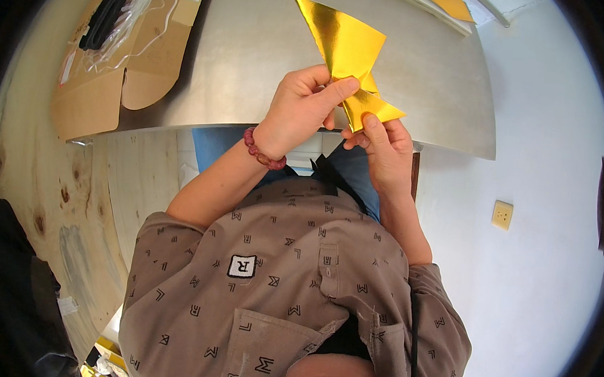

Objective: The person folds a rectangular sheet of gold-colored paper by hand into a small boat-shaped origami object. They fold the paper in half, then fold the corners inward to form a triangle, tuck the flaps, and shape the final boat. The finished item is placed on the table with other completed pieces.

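A shiny gold sheet of folded paper (352, 42) is held up above the near edge of the metal table. Its broad upper part spreads to a sharp point at the upper left, and a smaller folded flap points to the right below. My left hand (305, 104), with a beaded bracelet at the wrist, pinches the narrow middle, thumb on top. My right hand (386, 148) grips the lower flap between thumb and fingers. Some fingertips of both hands are hidden behind the paper.
On the table (254, 58), an open cardboard box (149, 67) at the left holds clear plastic wrap and a black item (107, 18). Flat sheets, one of them yellow-orange (450, 5), lie at the far right edge. A wall socket (502, 215) is at the right.
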### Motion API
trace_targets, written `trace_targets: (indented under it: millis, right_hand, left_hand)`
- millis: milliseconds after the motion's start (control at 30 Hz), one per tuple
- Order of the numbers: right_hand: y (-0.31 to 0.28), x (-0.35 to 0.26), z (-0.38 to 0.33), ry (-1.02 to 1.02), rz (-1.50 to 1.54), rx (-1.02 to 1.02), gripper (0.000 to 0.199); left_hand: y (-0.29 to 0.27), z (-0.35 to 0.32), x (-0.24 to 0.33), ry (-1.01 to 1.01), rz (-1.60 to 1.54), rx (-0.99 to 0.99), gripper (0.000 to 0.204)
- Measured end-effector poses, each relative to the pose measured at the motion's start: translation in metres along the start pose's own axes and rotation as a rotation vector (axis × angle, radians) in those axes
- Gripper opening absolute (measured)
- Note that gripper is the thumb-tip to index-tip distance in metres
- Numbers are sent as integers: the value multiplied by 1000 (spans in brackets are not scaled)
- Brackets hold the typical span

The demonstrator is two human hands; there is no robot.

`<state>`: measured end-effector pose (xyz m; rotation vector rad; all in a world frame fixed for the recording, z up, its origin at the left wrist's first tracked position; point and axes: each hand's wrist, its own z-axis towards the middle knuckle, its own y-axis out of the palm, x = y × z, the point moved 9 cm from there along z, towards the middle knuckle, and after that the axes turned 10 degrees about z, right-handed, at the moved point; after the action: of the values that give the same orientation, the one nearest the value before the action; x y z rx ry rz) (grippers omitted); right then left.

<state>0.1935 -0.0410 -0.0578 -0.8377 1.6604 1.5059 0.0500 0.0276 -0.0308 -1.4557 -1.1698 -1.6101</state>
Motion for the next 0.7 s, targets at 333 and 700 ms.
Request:
trace_targets:
  millis: [333,700]
  right_hand:
    - [-1,-10,3,-54,-188,-89,21]
    - [5,1,3,82,-115,-75,19]
  left_hand:
    - [-7,4,-8,-82,-87,-54,27]
    - [-5,0,-3,-47,-59,77,21]
